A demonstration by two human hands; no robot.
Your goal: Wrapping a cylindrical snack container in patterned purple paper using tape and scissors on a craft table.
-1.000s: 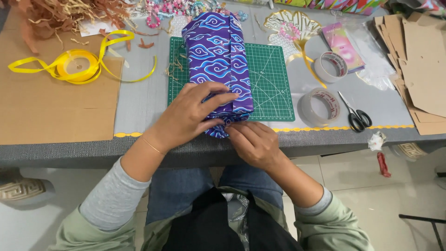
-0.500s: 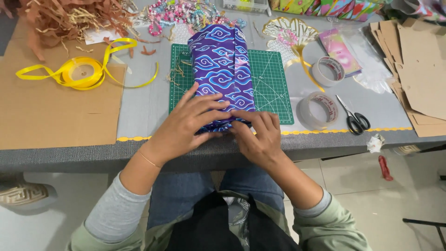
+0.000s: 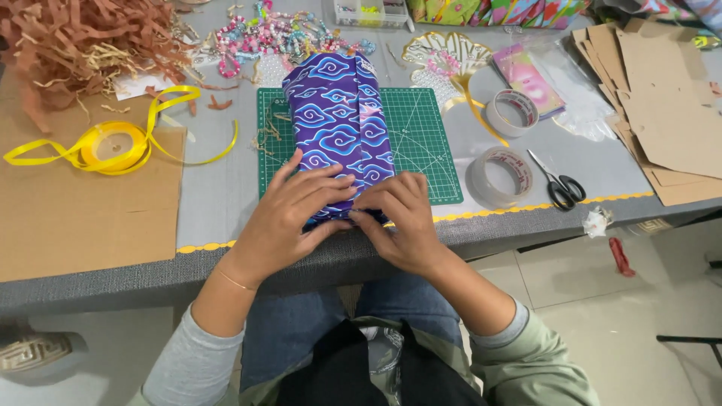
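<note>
- At the near edge of the grey fabric-covered table [image 3: 226, 188], the left hand [image 3: 289, 218] and the right hand [image 3: 402, 222] meet over the near end of the long box wrapped in purple paper with blue and white cloud swirls [image 3: 338, 120].
- The left hand lies flat with fingers spread across the top of that end, pressing down; the right hand curls in from the right, its fingertips [image 3: 361, 214] pinching or tucking the paper flap at the end face.
- The wrapped box lies directly ahead of both hands, its long axis running near to far, on the green gridded cutting mat [image 3: 429, 143]. Both hands are at the same near end; neither reaches the far end.
- The near end face and its folds are hidden under the hands, so it is unclear how far the flap is closed.
- To the right, near the edge, sit a clear tape roll [image 3: 500, 177] and black-handled scissors [image 3: 556, 180], well apart from the hands.
- To the left lies a coiled yellow ribbon [image 3: 113, 146] on a brown cardboard sheet [image 3: 75, 218].
- Farther off, brown shredded paper [image 3: 83, 45] and coloured beads [image 3: 278, 37] crowd the far side; the beads are too small to make out individually.
</note>
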